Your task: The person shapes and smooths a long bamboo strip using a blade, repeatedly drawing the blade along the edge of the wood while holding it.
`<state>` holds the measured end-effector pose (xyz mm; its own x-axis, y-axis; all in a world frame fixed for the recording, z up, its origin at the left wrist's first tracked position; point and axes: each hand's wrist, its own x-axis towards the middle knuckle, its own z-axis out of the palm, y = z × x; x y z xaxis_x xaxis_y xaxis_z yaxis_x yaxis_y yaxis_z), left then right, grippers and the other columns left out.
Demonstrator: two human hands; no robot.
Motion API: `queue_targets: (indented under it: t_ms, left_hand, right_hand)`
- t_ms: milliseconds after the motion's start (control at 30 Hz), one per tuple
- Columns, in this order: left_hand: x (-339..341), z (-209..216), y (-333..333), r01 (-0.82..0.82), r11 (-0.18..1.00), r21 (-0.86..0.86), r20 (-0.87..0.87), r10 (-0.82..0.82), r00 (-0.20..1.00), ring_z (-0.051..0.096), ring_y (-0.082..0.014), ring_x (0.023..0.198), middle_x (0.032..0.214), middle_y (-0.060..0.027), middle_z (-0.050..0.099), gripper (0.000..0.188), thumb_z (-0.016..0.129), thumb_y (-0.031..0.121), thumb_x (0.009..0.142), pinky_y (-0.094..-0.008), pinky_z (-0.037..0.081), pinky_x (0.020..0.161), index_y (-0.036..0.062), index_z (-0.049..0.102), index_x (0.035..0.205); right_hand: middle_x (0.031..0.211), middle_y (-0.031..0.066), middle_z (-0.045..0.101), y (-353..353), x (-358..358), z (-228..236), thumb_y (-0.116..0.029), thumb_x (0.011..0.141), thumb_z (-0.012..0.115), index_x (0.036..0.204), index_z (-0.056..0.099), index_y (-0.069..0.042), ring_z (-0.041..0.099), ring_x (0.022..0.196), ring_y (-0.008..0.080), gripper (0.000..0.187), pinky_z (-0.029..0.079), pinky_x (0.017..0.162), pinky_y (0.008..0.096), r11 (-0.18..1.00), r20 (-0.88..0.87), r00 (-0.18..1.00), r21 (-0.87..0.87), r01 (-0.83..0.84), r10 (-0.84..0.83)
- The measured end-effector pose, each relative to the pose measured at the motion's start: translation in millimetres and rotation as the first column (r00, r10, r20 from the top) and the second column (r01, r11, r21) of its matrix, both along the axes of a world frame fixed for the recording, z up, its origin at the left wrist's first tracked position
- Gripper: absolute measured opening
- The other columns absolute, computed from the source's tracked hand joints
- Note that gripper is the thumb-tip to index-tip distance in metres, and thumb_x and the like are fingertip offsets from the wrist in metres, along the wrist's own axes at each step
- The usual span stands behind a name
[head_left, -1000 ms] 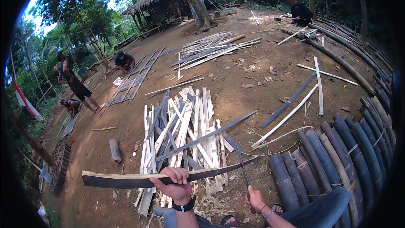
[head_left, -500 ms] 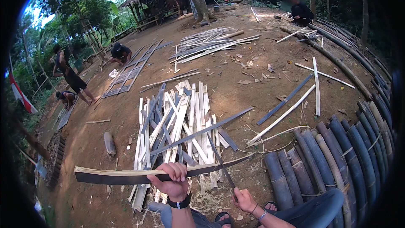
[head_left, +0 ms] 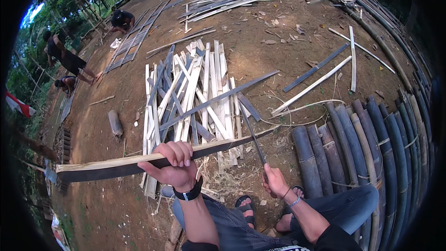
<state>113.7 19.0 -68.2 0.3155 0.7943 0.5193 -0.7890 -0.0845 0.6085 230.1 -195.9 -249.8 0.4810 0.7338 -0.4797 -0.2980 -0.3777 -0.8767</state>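
My left hand [head_left: 174, 167], with a dark band on its wrist, grips a long split bamboo strip [head_left: 100, 169] left of its middle. The strip has a pale upper edge and a dark outer side. It stretches across in front of me, its thin right end slightly higher. My right hand [head_left: 275, 180] is closed round the handle of a knife [head_left: 253, 135] with a long, narrow dark blade. That blade points up and away, crossing the strip near its thin end. Whether they touch, I cannot tell. Beyond the strip lies a heap of pale and dark bamboo strips [head_left: 200, 97].
Thick dark bamboo poles [head_left: 309, 158] lie side by side at my right. Loose strips [head_left: 311, 86] and another pile [head_left: 232, 4] lie farther off. A short bamboo piece [head_left: 115, 123] rests at left. Several people work at the far left, one crouching by a slatted frame [head_left: 137, 42].
My view has tilted further down, showing more of my legs. My left hand and the strip have shifted left, and the strip slants more. Both hands keep their hold.
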Motion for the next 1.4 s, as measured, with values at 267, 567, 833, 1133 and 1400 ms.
queue_targets:
  t_ms: [267, 567, 833, 1133, 1400]
  left_hand:
    - [-2.5, 1.8, -1.6, -0.002, 1.0, -0.002, -0.005, 0.002, 1.0, 0.032, -0.0119, 0.038, 0.046, 0.0014, 0.032, 0.07, 0.024, 0.073, 0.087, -0.0265, 0.027, 0.043, 0.0122, 0.035, 0.054]
    - [-0.5, 5.4, 8.2, -0.209, 0.95, -0.232, -0.098, 0.191, 0.977, 0.027, -0.0109, 0.039, 0.046, 0.0021, 0.028, 0.065, 0.029, 0.07, 0.088, -0.0248, 0.026, 0.045, 0.0145, 0.029, 0.055]
    - [-2.1, 1.5, 5.8, -0.129, 0.978, -0.166, -0.073, 0.118, 0.99, 0.029, -0.0111, 0.038, 0.045, 0.0022, 0.029, 0.066, 0.029, 0.071, 0.087, -0.0244, 0.025, 0.044, 0.0145, 0.03, 0.054]
    - [2.6, 5.5, 5.5, -0.169, 0.971, -0.172, -0.095, 0.154, 0.983, 0.027, -0.0099, 0.039, 0.045, 0.0026, 0.028, 0.065, 0.03, 0.072, 0.087, -0.0239, 0.023, 0.044, 0.0151, 0.03, 0.055]
    - [0.3, 6.0, 4.2, -0.146, 0.981, -0.127, -0.113, 0.132, 0.985, 0.025, -0.0083, 0.041, 0.047, 0.0038, 0.027, 0.062, 0.035, 0.069, 0.088, -0.0228, 0.022, 0.045, 0.0157, 0.028, 0.057]
  right_hand:
    - [0.042, 0.0033, 0.04, -12.3, 10.7, -25.3, -0.055, 0.096, 0.032, 0.057, 0.045, -0.004, 0.04, 0.035, 0.012, 0.065, 0.03, 0.034, 0.0286, 0.991, -0.102, 0.988, -0.085, 0.104, -0.112]
    - [0.044, 0.0048, 0.045, 3.3, -6.6, -25.1, -0.051, 0.094, 0.039, 0.057, 0.049, -0.001, 0.046, 0.044, 0.0147, 0.063, 0.038, 0.047, 0.0346, 0.996, 0.349, 0.934, 0.025, -0.086, 0.072]
    - [0.043, 0.0094, 0.045, 8.9, -9.6, -20.1, -0.057, 0.091, 0.041, 0.053, 0.051, 0.002, 0.049, 0.045, 0.0198, 0.071, 0.041, 0.049, 0.0376, 0.999, 0.155, 0.988, -0.053, 0.009, 0.0]
    - [0.045, 0.0126, 0.042, -1.8, -10.8, -36.8, -0.06, 0.09, 0.039, 0.055, 0.049, 0.002, 0.048, 0.046, 0.0201, 0.073, 0.038, 0.047, 0.0402, 0.999, 0.244, 0.969, -0.028, -0.027, 0.033]
    - [0.044, 0.0099, 0.046, 5.7, -3.4, -44.7, -0.063, 0.09, 0.034, 0.05, 0.049, -0.001, 0.05, 0.045, 0.0242, 0.075, 0.041, 0.053, 0.0416, 0.998, 0.243, 0.967, -0.013, -0.069, 0.07]
